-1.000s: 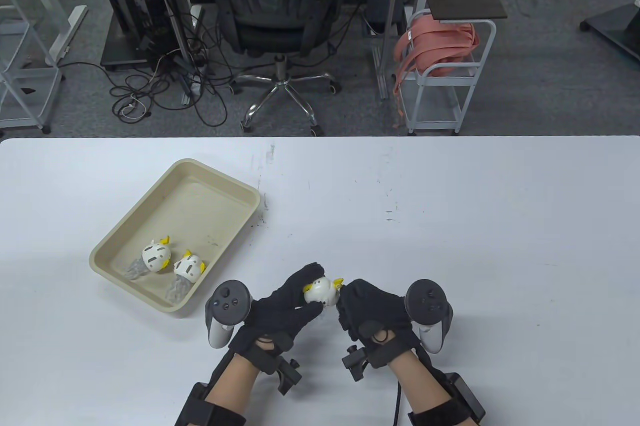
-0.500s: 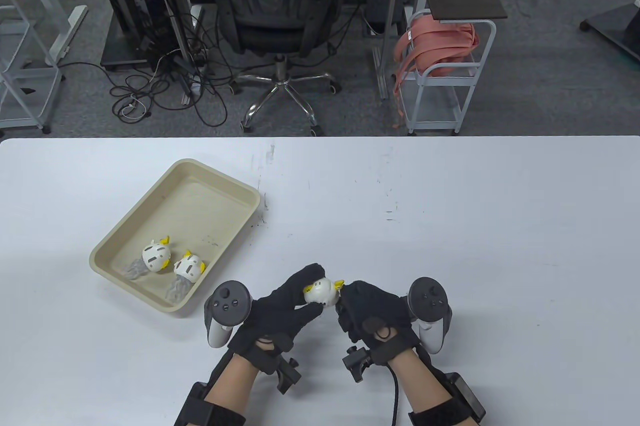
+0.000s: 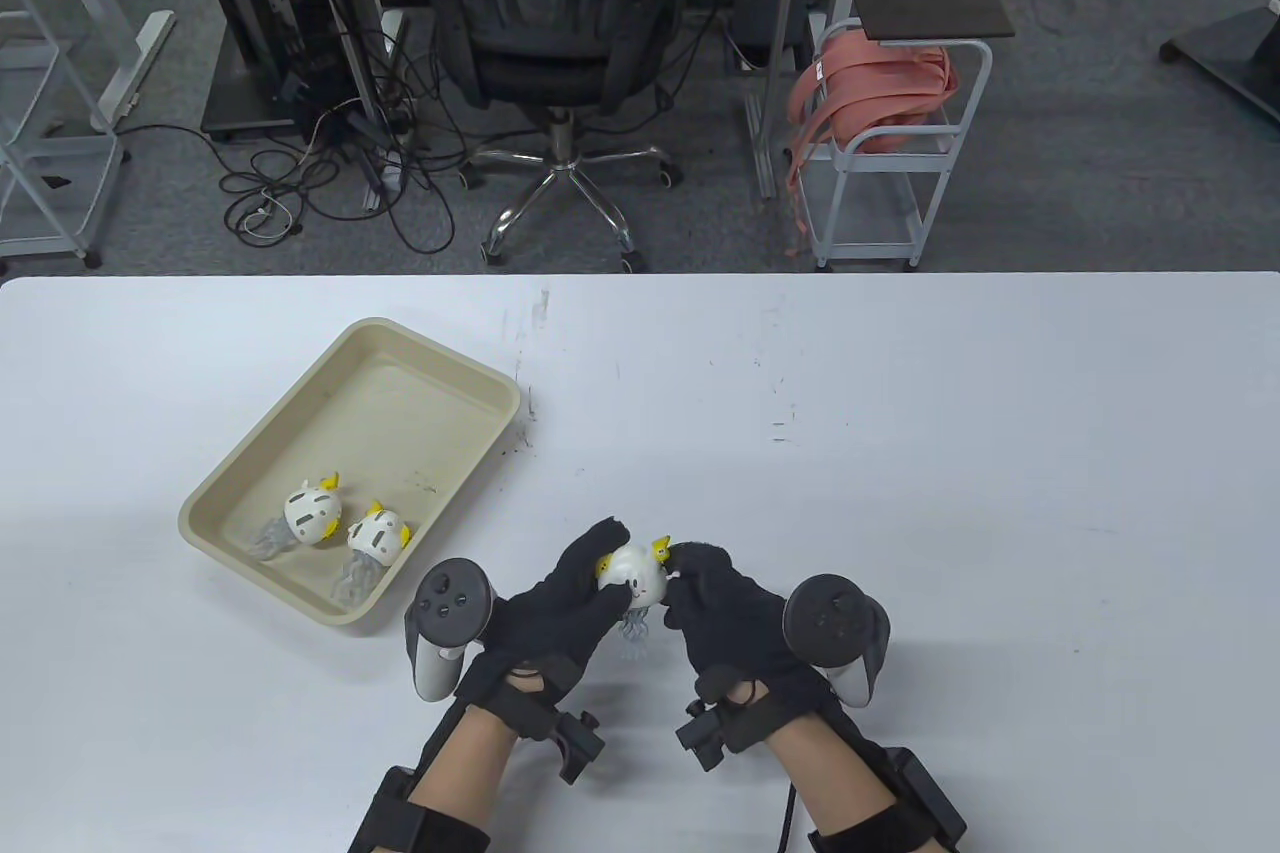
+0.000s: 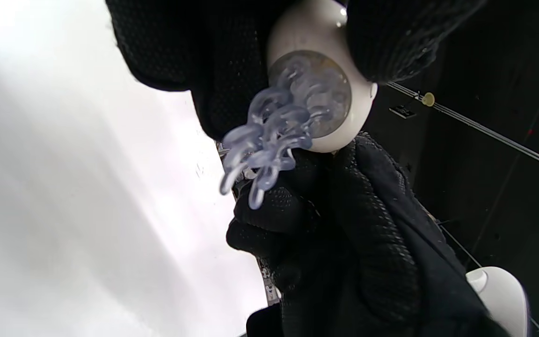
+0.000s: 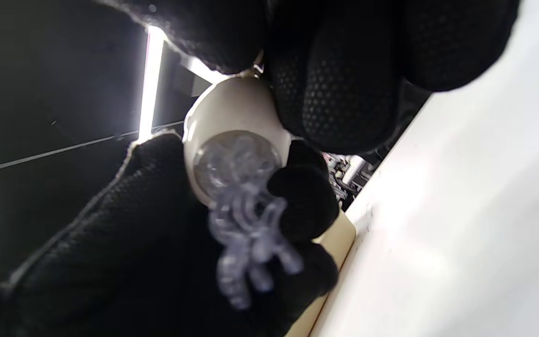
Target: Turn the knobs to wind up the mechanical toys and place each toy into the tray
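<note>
A white jellyfish toy (image 3: 638,575) with yellow knobs and clear tentacles is held above the table between both hands. My left hand (image 3: 580,583) grips its round body, thumb and fingers curled round it. My right hand (image 3: 690,573) pinches the yellow knob on the toy's right side. Both wrist views show the toy's white shell (image 4: 344,117) (image 5: 232,117) from below, with the clear tentacles (image 4: 265,135) (image 5: 246,234) hanging out. Two more jellyfish toys (image 3: 312,513) (image 3: 375,538) lie in the near corner of the beige tray (image 3: 440,353).
The tray sits on the white table (image 3: 950,453) left of my hands. Beyond the far edge stand an office chair (image 3: 550,3), a white cart with pink straps (image 3: 880,103) and loose cables on the floor.
The toy has tipped, so its tentacles now hang toward me. Both hands shifted slightly left and the right wrist rolled while its fingers stay on the knob.
</note>
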The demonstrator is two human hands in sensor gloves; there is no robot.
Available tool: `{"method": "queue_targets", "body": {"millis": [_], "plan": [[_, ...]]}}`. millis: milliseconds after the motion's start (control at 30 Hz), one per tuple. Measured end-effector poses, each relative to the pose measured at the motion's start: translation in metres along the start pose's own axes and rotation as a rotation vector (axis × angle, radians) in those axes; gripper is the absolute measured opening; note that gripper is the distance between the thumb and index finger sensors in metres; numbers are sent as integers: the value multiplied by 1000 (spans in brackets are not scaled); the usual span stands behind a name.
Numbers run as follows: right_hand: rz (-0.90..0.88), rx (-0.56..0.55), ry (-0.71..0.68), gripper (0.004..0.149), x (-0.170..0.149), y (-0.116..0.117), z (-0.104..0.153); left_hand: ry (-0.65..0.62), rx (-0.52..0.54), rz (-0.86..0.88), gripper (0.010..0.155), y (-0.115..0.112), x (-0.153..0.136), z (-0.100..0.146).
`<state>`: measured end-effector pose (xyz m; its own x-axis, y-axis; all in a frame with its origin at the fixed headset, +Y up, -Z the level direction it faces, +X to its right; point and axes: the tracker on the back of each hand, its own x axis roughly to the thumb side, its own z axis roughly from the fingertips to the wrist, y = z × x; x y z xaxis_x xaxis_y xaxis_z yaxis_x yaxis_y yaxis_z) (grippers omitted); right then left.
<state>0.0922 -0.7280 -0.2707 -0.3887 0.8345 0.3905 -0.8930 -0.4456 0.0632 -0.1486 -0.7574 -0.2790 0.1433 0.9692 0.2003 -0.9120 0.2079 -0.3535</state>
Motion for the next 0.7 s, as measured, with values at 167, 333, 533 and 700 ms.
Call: {"method": "queue_targets", "body": {"millis": [167, 333, 533, 700], "plan": [[34, -20, -16, 46, 0, -4, 0, -2, -19, 16, 70, -2, 0, -1], [-35, -36, 68, 43, -10, -9, -2, -28, -33, -38, 69, -3, 4, -1], [-263, -2, 241, 43, -23, -9, -1, -69, -54, -50, 68, -3, 8, -1], [-334, 19, 292, 43, -28, -9, -1, -87, -55, -75, 67, -3, 10, -1]]}}
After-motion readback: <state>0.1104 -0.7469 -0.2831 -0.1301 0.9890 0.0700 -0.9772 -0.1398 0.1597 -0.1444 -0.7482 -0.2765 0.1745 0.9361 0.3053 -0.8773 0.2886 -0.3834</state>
